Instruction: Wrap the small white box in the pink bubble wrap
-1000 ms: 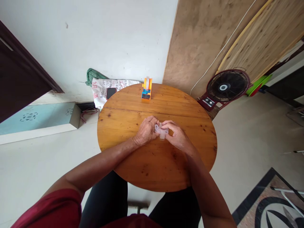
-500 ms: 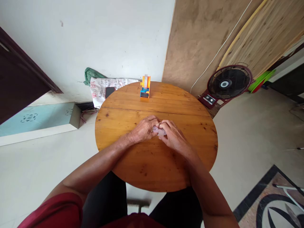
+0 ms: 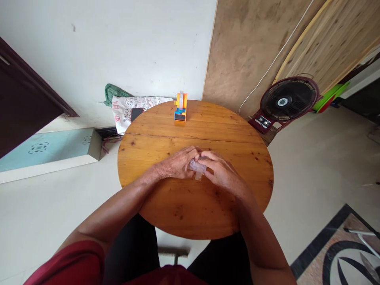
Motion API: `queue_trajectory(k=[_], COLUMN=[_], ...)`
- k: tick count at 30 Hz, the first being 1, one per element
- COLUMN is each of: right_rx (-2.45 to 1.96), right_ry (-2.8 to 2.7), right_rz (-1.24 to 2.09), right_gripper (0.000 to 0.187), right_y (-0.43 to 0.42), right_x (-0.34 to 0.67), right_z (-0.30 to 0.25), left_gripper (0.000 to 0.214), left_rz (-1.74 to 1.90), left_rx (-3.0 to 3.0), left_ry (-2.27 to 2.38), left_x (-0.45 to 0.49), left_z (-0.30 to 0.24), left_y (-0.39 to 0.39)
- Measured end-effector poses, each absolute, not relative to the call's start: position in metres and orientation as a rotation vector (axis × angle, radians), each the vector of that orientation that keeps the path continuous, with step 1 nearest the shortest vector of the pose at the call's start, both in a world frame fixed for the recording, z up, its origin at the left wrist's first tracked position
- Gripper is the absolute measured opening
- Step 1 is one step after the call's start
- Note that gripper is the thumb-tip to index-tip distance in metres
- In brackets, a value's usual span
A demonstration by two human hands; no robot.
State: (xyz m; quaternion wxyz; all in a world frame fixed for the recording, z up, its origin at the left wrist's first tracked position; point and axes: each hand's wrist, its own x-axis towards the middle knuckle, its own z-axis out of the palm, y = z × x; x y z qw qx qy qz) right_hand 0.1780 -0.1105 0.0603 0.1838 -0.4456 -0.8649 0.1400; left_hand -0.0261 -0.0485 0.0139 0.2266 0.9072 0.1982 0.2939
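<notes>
Between my hands, over the middle of the round table, is a small translucent, whitish-lilac bundle (image 3: 197,165); its exact kind I cannot make out. A short strip of clear tape (image 3: 198,175) sticks out from its near side. My left hand (image 3: 181,162) is closed round the bundle's left side. From the right, my right hand (image 3: 218,168) rests its curled fingertips on the bundle, with its thumb at the near side. Farther back stands an orange and blue tape dispenser (image 3: 180,109) with a roll of clear tape in it.
The round wooden table (image 3: 184,206) stands close to the wall. Behind its left edge lie a printed white sack (image 3: 120,113) and a green bag (image 3: 114,93). A dark red fan (image 3: 285,101) stands past the right edge, and a pale blue box (image 3: 59,146) lies at left.
My right hand's fingers have opened slightly and shifted a little right. More of the bundle shows, and the tape strip at its near side has come into view. My left hand stays in place.
</notes>
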Motion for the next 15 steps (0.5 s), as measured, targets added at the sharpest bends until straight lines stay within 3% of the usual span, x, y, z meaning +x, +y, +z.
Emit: queue_trajectory(k=[5,15], right_rx=[-1.232,-1.221], right_ry=[-2.452,-2.395], right_rz=[0.394,0.418], right_gripper=[0.034,0.052], right_y=[-0.109,-0.098], right_x=[0.181,0.178], right_z=[0.059,0.052], left_gripper=[0.023,0.039], left_rz=[0.754,0.782], left_rx=[2.379,1.564], left_ry=[0.619,0.696], left_x=[-0.024,-0.018], left_z=[0.008,0.009], left_y=[-0.046,-0.047])
